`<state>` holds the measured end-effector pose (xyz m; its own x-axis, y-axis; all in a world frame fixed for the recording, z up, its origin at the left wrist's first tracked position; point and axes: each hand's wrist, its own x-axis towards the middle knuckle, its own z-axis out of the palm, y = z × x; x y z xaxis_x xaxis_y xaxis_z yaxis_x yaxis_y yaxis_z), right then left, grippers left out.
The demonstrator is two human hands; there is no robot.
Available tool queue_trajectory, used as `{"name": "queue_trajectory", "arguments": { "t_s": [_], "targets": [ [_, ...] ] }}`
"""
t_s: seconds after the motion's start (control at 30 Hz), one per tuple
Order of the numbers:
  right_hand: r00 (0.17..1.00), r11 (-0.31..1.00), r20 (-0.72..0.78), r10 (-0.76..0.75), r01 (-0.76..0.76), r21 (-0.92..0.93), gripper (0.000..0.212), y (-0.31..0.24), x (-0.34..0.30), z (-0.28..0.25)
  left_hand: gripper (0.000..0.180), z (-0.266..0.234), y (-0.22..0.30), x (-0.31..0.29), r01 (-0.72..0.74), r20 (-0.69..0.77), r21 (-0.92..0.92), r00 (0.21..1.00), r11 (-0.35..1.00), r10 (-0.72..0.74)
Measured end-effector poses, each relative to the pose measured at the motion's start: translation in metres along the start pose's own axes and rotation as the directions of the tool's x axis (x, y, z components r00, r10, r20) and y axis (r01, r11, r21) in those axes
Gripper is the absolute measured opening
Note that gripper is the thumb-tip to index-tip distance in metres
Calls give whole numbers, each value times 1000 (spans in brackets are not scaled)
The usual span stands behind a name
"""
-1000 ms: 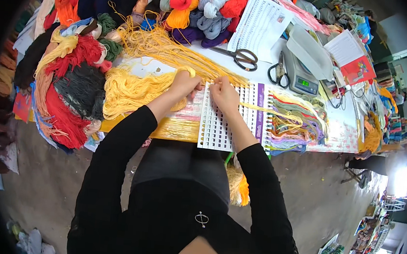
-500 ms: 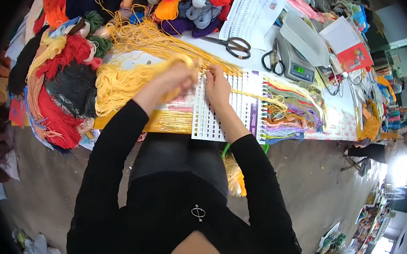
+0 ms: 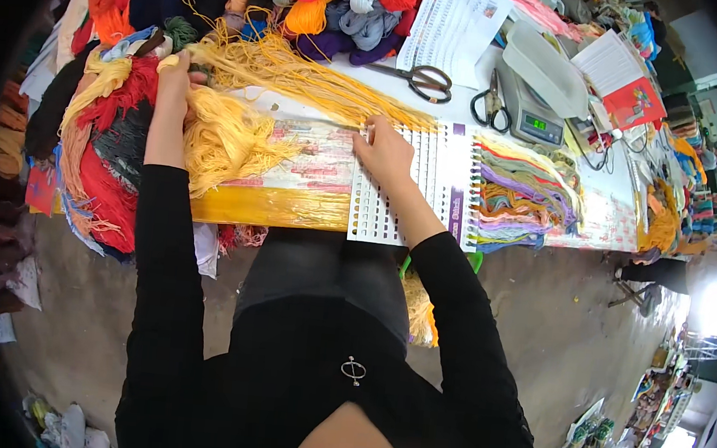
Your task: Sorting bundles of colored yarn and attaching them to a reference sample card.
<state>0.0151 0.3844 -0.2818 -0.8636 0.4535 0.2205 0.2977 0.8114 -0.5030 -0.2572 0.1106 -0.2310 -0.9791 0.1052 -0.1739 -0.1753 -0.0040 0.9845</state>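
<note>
At the left, my left hand (image 3: 175, 93) is closed on a pale yellow thread skein (image 3: 228, 140), whose loose strands spread over the table beside it. My right hand (image 3: 388, 150) rests on a white punched card (image 3: 368, 212) with rows of holes and a purple strip; thumb and forefinger lie apart at its left edge. Sorted thread bundles (image 3: 523, 191) in many colours hang from the card's right edge. Above the hands, long golden-yellow threads (image 3: 303, 74) stretch toward the card's top.
Black-handled scissors (image 3: 429, 83) and a second pair (image 3: 491, 108) lie beyond the card. A digital scale (image 3: 539, 129) carries a clear tray (image 3: 547, 70). Printed sheets (image 3: 452, 32) lie at the back. Coloured skeins (image 3: 116, 164) heap up at the left.
My left hand has moved left, away from my right hand, drawing the yellow skein along. The yellow strand across the card is gone, and my right fingers have come apart.
</note>
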Motion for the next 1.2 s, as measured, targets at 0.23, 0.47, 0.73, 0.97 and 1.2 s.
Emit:
{"name": "queue_trajectory", "arguments": {
  "t_s": [0.23,0.47,0.73,0.97,1.2],
  "targets": [
    [997,888,-45,-70,83,453,15,-23,-12,-27,50,100,-20,-161,-8,451,72,892,997,-25],
    [980,487,192,-44,-146,861,14,-64,-39,-44,44,133,-26,-208,524,840,-281,540,804,-58],
    [954,138,299,39,-301,944,15,-65,-50,-73,48,126,-5,-210,679,876,-373,483,632,-1],
    [965,133,258,41,-262,956,18,-61,-59,-76,48,116,9,-216,434,737,-391,676,812,-6],
    [966,111,255,39,-258,960,19,-66,-60,-77,48,113,12,-217,411,746,-383,665,827,14]
  ]
}}
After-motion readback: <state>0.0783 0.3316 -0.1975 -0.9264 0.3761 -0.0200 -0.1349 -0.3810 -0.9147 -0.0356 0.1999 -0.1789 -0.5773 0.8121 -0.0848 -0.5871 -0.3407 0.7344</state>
